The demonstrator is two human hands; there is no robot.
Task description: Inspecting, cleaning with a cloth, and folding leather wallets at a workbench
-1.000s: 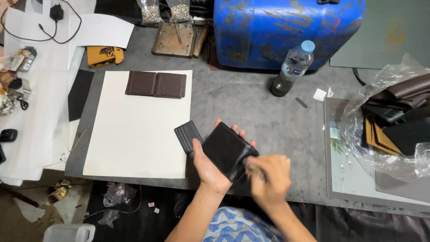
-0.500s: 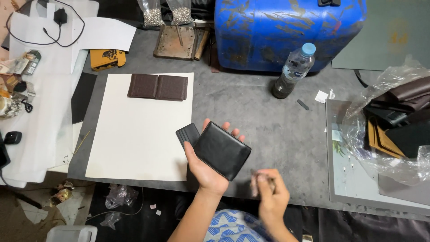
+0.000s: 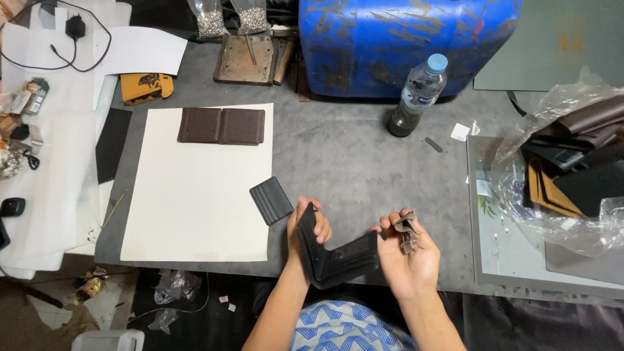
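- The left hand (image 3: 308, 229) holds one side of an open black wallet (image 3: 335, 257), just above the near edge of the grey table (image 3: 344, 156).
- The right hand (image 3: 408, 255) props up the other side and pinches a small dark piece (image 3: 407, 227).
- A black card holder (image 3: 272, 200) lies close by.

Our grey workbench (image 3: 351, 156), evenly lit.
Beyond our hands we see a blue drum (image 3: 403, 39); below, dark littered floor (image 3: 58, 312).
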